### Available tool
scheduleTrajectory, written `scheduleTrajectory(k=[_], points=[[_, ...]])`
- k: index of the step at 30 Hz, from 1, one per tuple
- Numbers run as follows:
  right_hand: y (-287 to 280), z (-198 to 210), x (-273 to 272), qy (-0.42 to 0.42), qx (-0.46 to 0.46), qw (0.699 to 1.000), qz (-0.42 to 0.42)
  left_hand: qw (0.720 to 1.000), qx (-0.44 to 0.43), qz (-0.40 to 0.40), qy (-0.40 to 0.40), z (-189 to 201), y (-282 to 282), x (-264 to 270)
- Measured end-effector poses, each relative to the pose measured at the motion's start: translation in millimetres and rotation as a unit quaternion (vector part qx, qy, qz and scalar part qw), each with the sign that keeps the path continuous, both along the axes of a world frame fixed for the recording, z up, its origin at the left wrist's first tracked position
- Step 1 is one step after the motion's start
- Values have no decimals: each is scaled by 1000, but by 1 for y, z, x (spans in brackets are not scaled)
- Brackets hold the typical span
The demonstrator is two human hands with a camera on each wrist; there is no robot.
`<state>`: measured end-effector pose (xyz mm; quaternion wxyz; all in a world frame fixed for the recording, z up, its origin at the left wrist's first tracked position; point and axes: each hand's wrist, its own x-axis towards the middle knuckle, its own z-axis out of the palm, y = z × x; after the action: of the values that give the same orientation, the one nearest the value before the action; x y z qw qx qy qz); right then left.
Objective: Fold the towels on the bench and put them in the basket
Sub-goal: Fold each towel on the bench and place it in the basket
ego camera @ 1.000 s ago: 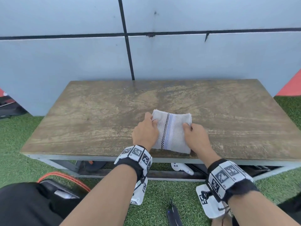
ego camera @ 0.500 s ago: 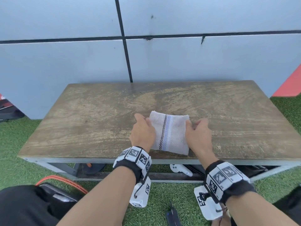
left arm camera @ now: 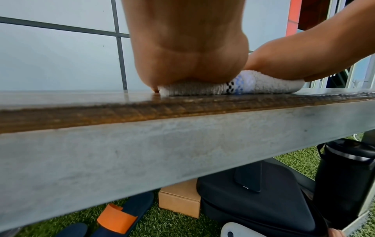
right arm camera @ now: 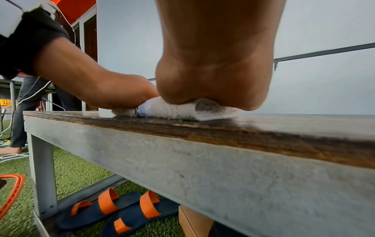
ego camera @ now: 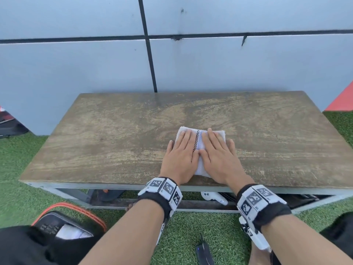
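A small folded white towel [ego camera: 198, 144] with a checkered black stripe and a pale blue band lies near the front edge of the wooden bench [ego camera: 114, 142]. My left hand [ego camera: 181, 155] lies flat on its left half, fingers straight. My right hand [ego camera: 217, 153] lies flat on its right half beside it. The wrist views show the heels of both palms pressing the towel [left arm camera: 263, 83] [right arm camera: 174, 109] down onto the bench top. The basket [ego camera: 72, 219], black with an orange rim, stands on the grass at lower left with white cloth inside.
A grey panelled wall [ego camera: 172, 64] stands behind the bench. Under the bench lie orange-strapped sandals [right arm camera: 113, 208], a cardboard box [left arm camera: 180, 198], a black case [left arm camera: 259, 200] and a dark bottle [left arm camera: 349, 176]. A person's legs [right arm camera: 20, 112] stand far left in the right wrist view.
Both hands moved from the towel's side edges onto its top and flattened out, pressing it down. The towel stayed in place.
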<state>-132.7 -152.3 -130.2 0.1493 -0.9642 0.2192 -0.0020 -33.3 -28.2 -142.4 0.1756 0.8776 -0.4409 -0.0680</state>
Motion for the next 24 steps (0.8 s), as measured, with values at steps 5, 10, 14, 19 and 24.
scheduleTrajectory(k=[5, 10, 14, 19, 24], points=[[0, 2, 1, 14, -1, 1000, -5, 1000, 0, -1, 1, -1, 4, 2], [2, 4, 2, 32, -3, 999, -15, 1000, 22, 20, 6, -1, 12, 8], [3, 5, 2, 46, -1, 999, -21, 999, 41, 26, 19, 4, 12, 7], [5, 17, 1, 88, -23, 996, -23, 995, 52, 63, 51, 6, 16, 4], [1, 34, 0, 137, -107, 985, -17, 993, 18, 66, 100, 6, 34, 15]])
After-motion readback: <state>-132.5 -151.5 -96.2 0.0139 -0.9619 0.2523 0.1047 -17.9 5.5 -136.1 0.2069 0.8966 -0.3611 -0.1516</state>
